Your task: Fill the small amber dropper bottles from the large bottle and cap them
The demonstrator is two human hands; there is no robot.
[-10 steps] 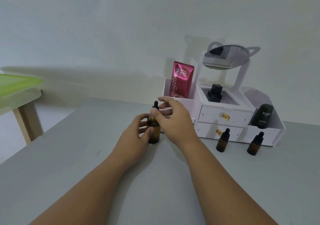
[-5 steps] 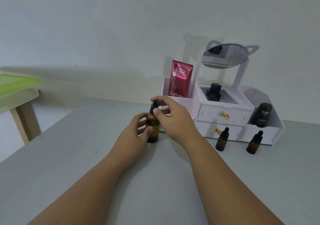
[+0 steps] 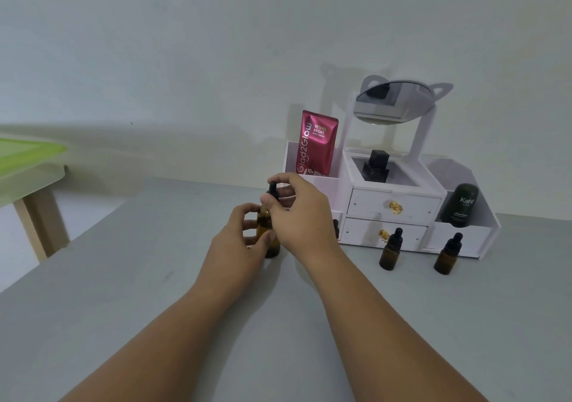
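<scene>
On the wide grey tabletop (image 3: 154,324), in front of a white plastic cosmetics organiser with two small drawers (image 3: 393,206), the large amber glass bottle (image 3: 268,234) stands upright with the left hand (image 3: 238,243) curled around its body. Compared with a second ago, the right hand (image 3: 297,216) has closed thumb and fingertips on the black rubber dropper cap (image 3: 272,188), so uncapping seems to be starting. Two small amber dropper bottles (image 3: 391,250) stand capped well to the right, apparently unfilled; possibly a third hides behind the right wrist.
</scene>
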